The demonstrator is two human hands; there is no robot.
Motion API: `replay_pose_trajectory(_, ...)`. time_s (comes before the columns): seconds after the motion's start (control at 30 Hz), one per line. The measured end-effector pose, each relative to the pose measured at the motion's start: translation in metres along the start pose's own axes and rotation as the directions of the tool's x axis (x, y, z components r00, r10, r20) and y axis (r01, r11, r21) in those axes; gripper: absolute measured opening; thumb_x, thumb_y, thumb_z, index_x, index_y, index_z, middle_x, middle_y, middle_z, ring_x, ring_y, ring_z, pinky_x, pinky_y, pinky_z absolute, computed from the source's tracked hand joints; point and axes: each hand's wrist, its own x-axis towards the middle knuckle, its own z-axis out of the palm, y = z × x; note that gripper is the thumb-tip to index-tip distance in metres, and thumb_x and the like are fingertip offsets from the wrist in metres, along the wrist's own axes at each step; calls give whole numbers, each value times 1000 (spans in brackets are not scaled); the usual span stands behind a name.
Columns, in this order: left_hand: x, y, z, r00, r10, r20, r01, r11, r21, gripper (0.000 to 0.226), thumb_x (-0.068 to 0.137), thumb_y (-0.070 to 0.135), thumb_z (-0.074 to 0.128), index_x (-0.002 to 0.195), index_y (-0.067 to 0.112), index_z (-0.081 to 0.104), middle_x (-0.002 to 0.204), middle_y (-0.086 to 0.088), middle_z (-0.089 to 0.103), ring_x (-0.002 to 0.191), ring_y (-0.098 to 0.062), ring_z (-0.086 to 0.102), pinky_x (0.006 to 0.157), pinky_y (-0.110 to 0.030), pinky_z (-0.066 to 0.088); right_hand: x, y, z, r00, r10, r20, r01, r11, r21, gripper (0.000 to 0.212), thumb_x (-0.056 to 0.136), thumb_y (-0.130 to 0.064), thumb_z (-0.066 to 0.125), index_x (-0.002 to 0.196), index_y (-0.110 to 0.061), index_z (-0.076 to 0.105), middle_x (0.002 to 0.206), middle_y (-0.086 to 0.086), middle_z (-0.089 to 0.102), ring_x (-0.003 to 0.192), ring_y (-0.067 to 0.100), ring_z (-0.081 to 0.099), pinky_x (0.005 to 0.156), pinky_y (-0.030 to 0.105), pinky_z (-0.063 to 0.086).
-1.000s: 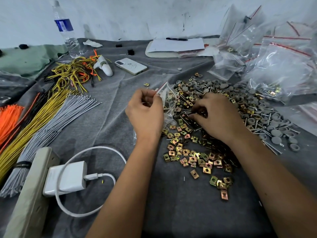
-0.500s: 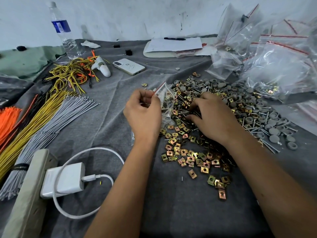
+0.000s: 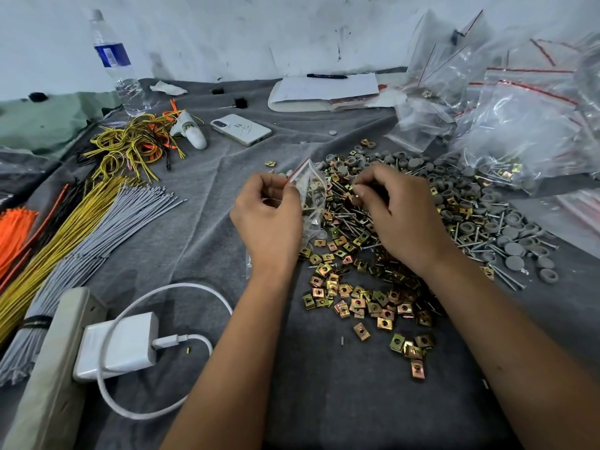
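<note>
at the pile (image 3: 357, 300) edge, left hand (image 3: 268, 219) grips the bag (image 3: 310, 190) mouth; right hand (image 3: 399, 216) pinches a clip (image 3: 356, 196).

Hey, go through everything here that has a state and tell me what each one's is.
small zip bag, mouth open, held upright.
left hand, gripping the bag.
right hand, pinching a metal piece at the bag's mouth.
water bottle, upright, capped.
phone, face down.
charger, plugged into power strip.
pen, lying on paper.
</note>
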Motion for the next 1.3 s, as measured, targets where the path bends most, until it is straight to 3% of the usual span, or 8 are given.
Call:
replay_pose_trajectory(0.1,-4,2,2,997,60,57,-62,998,32,15,84,7,67,77,20,67,66,13,63,61,1,57,58,-15,44,-2,-6,1,991,-120,-53,122,992,33,10,98,-9,66,104,-3,72,91,3,73,83,11,66,78,16,52)
replay_pose_trajectory(0.3,-7,2,3,981,133,142,-147,985,92,11,85,8,68,80,18,69,68,10,66,65,-2,61,62,-20,49,-4,-11,6,968,-249,6,249,968,10,17,89,-7,77,106,-6,78,102,3,75,93,12,69,88,23,55)
replay_pose_trajectory(0.53,-2,2,1,998,39,42,-39,999,7,12,85,7,67,80,17,69,68,10,65,63,-1,57,60,-18,45,-4,-8,6,980,-169,-110,169,986,-4,11,92,-12,75,103,-8,73,98,0,73,90,9,66,86,14,50)
replay_pose_trajectory(0.67,1,1,0,999,-38,-7,37,998,-47,12,84,7,66,78,17,68,68,7,63,63,-8,55,61,-25,45,-7,-3,13,980,-113,166,136,982,-132,17,89,-25,77,102,-14,76,101,0,70,100,16,60,92,33,50)
replay_pose_trajectory(0.77,2,2,0,999,-39,-23,38,998,-44,10,84,6,66,79,14,69,69,6,62,64,-8,54,64,-26,46,-10,-6,23,927,-90,363,189,951,-246,29,87,-42,76,105,-20,73,106,-2,58,110,17,48,92,36,46)
replay_pose_trajectory(0.83,2,3,0,999,-36,-30,34,998,-45,8,84,4,66,81,11,70,69,6,63,64,-7,54,65,-24,45,-9,-10,27,915,-58,399,185,939,-288,29,87,-45,76,104,-22,69,106,-4,52,113,17,43,94,37,47)
replay_pose_trajectory(1.1,1,2,0,999,-34,-34,33,999,-29,8,86,6,67,83,12,70,72,4,64,66,-10,56,66,-28,49,-13,-16,30,932,-23,363,175,904,-391,21,95,-35,68,107,-18,65,112,0,48,115,20,42,91,37,51)
replay_pose_trajectory(1.3,1,2,0,999,-35,-36,35,999,-9,8,86,6,66,82,12,70,71,4,63,66,-8,55,66,-28,48,-14,-33,32,966,-27,258,169,820,-547,17,93,-28,73,107,-18,73,115,6,56,112,25,53,79,37,53)
